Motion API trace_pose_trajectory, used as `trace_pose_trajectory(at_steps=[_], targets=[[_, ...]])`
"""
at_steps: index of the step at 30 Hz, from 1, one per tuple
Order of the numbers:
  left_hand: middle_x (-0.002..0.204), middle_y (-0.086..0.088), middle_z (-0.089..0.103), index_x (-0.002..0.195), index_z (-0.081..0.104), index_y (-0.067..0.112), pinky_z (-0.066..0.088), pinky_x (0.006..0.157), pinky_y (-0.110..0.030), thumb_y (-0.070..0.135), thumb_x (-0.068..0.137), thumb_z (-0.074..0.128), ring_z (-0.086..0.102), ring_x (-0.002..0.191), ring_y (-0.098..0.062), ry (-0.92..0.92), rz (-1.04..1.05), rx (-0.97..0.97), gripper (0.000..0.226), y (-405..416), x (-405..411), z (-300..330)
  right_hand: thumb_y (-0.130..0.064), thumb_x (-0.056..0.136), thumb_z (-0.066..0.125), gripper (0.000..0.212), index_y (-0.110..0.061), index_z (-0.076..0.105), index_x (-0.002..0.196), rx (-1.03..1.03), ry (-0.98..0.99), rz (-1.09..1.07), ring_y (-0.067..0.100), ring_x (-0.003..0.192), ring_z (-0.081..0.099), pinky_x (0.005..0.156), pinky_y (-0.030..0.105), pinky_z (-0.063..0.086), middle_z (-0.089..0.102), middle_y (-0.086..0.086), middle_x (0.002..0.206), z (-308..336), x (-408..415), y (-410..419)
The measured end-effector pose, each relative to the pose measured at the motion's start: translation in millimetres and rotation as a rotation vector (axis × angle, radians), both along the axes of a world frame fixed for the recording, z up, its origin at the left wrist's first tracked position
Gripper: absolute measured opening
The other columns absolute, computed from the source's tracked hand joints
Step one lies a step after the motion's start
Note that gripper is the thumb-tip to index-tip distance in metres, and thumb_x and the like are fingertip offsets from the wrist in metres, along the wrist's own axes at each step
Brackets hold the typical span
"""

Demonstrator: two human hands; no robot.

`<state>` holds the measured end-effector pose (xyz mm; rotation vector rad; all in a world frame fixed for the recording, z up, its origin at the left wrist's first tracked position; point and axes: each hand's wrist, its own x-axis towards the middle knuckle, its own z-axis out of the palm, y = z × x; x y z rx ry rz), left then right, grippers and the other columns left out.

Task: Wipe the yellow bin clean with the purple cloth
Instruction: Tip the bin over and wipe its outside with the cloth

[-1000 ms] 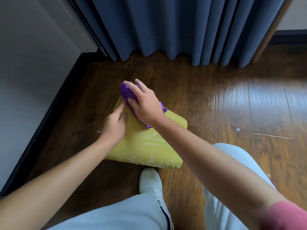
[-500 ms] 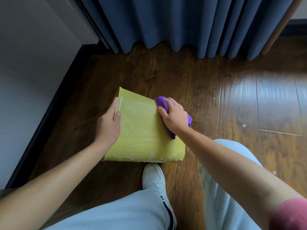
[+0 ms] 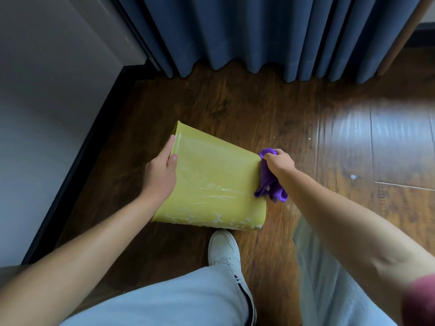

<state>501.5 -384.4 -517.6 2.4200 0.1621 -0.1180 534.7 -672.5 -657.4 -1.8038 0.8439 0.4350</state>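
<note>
Listing the head view, the only one given.

Bin (image 3: 211, 182): yellow, lying tipped on the wooden floor (image 3: 259, 109), one broad flat side facing up. White streaks and specks run across that side, thickest along the near edge. Which end is the opening cannot be told.

Left hand (image 3: 161, 171): clasped on the bin's left edge, palm against the side, thumb lying on the upper face, fingers wrapped round the edge out of sight.

Right hand (image 3: 279, 161): clenched around the cloth (image 3: 270, 182), pressed at the bin's far right corner. Knuckles face the camera.

Cloth: purple, bunched. One small fold shows above the fist, the larger part hangs below it along the bin's right edge and touches that edge.

Shoe (image 3: 223, 250): white, laced, on the floor just beside the bin's near edge, toe pointing toward it.

Trousers (image 3: 176, 302): light grey-blue, with a dark side stripe on the left leg; both legs fill the bottom of the frame.

Sleeve (image 3: 421, 300): dark red, at the right upper arm, blurred.

Curtain (image 3: 270, 36): dark blue, pleated, hanging to the floor beyond the bin.

Wall (image 3: 47, 102): pale, on the left, with a dark skirting board (image 3: 80, 170) along its foot.

Floor: dark brown boards, a bright patch of glare at right, a few pale specks.
</note>
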Motion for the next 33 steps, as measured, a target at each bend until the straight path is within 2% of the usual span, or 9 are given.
trace_pose_trajectory(at_steps=[3,6,9,12,16,20,26,29,33], targets=[[0.07,0.005,0.058,0.158,0.032,0.038,0.034,0.053,-0.031,0.023,0.11,0.042,0.038,0.054,-0.016,0.003,-0.014,0.008,0.051,-2,3,-3,-0.027,0.096,0.055,0.042,-0.029,0.061,0.137,-0.154,-0.214,0.007,0.025,0.104,0.061,0.084,0.033,0.046,0.064,0.005,0.13,18,-9,9],[0.072,-0.001,0.06,0.159,0.032,0.037,0.036,0.049,-0.025,0.023,0.111,0.041,0.039,0.051,-0.014,-0.005,-0.011,0.032,0.051,-8,3,-1,-0.028,0.094,0.063,0.043,-0.03,0.064,0.137,-0.207,-0.638,0.159,0.018,0.114,0.06,0.091,0.03,0.047,0.06,0.0,0.138,55,-14,39],[0.089,-0.016,0.067,0.159,0.034,0.033,0.045,0.054,-0.033,0.022,0.11,0.042,0.052,0.058,-0.017,-0.028,-0.028,0.068,0.05,-12,4,4,-0.029,0.093,0.063,0.046,-0.028,0.062,0.139,-0.184,-0.791,0.381,0.026,0.128,0.054,0.103,0.037,0.044,0.053,0.001,0.15,79,-24,82],[0.115,-0.03,0.065,0.159,0.034,0.031,0.053,0.07,-0.046,0.022,0.11,0.042,0.064,0.083,-0.036,-0.041,-0.028,0.083,0.05,-14,1,5,-0.034,0.094,0.057,0.049,-0.03,0.057,0.143,-0.302,-0.747,0.498,0.032,0.143,0.043,0.112,0.051,0.04,0.045,0.003,0.16,66,-42,113],[0.134,-0.012,0.065,0.16,0.028,0.034,0.057,0.089,-0.049,0.025,0.111,0.04,0.065,0.109,-0.039,0.005,0.01,0.076,0.051,-9,-2,2,-0.037,0.091,0.049,0.051,-0.029,0.057,0.141,-0.368,-0.634,0.42,0.036,0.144,0.043,0.111,0.058,0.04,0.045,0.007,0.16,33,-57,98],[0.129,-0.003,0.068,0.16,0.028,0.034,0.044,0.051,-0.013,0.024,0.111,0.039,0.059,0.06,0.004,0.005,0.01,0.059,0.051,-5,-1,-2,-0.033,0.091,0.05,0.049,-0.028,0.058,0.139,-0.324,-0.446,0.227,0.032,0.143,0.04,0.109,0.051,0.042,0.043,0.003,0.159,13,-60,65],[0.068,0.0,0.056,0.159,0.033,0.031,0.029,0.042,-0.015,0.021,0.111,0.041,0.035,0.05,-0.012,-0.029,-0.026,0.047,0.05,-12,2,5,-0.027,0.097,0.051,0.045,-0.03,0.055,0.142,-0.166,-0.278,-0.029,0.031,0.124,0.055,0.087,0.035,0.04,0.045,-0.001,0.153,-3,-56,38],[0.11,-0.034,0.062,0.159,0.034,0.029,0.029,0.039,-0.012,0.02,0.111,0.041,0.034,0.045,-0.007,-0.025,-0.047,0.075,0.05,-14,3,11,-0.024,0.093,0.052,0.044,-0.033,0.057,0.137,-0.03,-0.111,-0.294,0.027,0.105,0.058,0.087,0.035,0.045,0.059,0.004,0.136,-5,-56,22],[0.125,-0.031,0.061,0.159,0.032,0.035,0.031,0.04,-0.011,0.023,0.111,0.041,0.04,0.042,-0.004,-0.012,-0.031,0.052,0.051,-10,4,7,-0.023,0.091,0.056,0.045,-0.034,0.059,0.135,-0.026,-0.097,-0.471,0.028,0.11,0.059,0.088,0.035,0.044,0.057,0.005,0.136,4,-52,14]])
